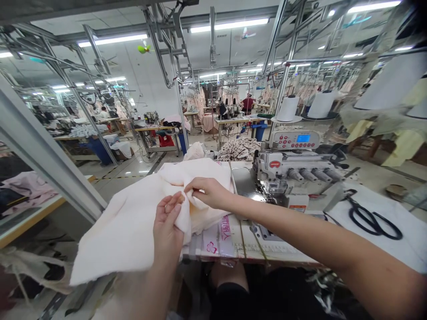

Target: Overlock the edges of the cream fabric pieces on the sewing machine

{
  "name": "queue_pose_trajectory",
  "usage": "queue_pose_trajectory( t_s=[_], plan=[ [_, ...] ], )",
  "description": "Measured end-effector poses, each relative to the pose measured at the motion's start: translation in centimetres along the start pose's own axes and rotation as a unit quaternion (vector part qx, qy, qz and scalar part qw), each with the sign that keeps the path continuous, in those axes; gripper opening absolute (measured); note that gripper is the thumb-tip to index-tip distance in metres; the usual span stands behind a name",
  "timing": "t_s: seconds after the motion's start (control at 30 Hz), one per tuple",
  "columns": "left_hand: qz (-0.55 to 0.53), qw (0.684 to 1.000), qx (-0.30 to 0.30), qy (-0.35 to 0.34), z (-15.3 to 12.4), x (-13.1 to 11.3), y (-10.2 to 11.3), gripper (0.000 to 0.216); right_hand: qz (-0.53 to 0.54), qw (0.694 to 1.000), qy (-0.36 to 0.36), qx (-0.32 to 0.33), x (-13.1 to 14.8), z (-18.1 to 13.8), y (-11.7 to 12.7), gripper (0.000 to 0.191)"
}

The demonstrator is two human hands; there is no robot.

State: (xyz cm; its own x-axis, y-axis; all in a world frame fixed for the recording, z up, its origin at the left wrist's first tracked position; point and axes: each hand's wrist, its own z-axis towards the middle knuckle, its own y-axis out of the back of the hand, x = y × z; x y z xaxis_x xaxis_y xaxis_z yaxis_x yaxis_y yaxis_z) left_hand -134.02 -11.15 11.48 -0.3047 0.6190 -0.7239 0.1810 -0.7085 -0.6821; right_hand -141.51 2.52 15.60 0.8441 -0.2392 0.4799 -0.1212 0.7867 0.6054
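Pale pink cloth (123,231) gathers at eight o'clock, the overlock sewing machine (293,164) at three; the left hand (168,226) and right hand (207,192) hold closed grips, pinching the fold firmly between fingers and thumb.

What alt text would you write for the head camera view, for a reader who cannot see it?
The person's left hand and right hand hold a pale pink cloth beside an overlock sewing machine; black-handled scissors lie to the right, in a large garment workshop.

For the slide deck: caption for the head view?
Left hand and right hand hold pale pink fabric beside an overlock sewing machine in a garment workshop.
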Motion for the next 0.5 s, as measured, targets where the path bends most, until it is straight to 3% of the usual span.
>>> queue_pose_trajectory(
  t_s=[0.13, 0.27, 0.4, 0.5],
  plan=[
    [0.001, 0.999, -0.032, 0.034, 0.4, 0.7, -0.1, 0.036, -0.038, 0.998, -0.040, 0.025, -0.2, -0.1, 0.7, 0.024],
    [0.010, 0.997, -0.063, 0.041, -0.4, 1.9, 0.9, 0.049, -0.017, 0.991, -0.120, 0.061, -0.5, -0.4, 1.4, 0.033],
    [0.026, 0.992, -0.106, 0.068, -3.1, 4.0, 2.7, 0.057, -0.052, 0.990, -0.101, 0.082, -1.0, -1.1, 1.8, 0.031],
    [0.055, 0.983, -0.097, 0.144, -4.9, 5.4, 3.8, 0.066, -0.099, 0.988, -0.071, 0.099, -1.3, -1.3, 2.2, 0.025]
  ],
)
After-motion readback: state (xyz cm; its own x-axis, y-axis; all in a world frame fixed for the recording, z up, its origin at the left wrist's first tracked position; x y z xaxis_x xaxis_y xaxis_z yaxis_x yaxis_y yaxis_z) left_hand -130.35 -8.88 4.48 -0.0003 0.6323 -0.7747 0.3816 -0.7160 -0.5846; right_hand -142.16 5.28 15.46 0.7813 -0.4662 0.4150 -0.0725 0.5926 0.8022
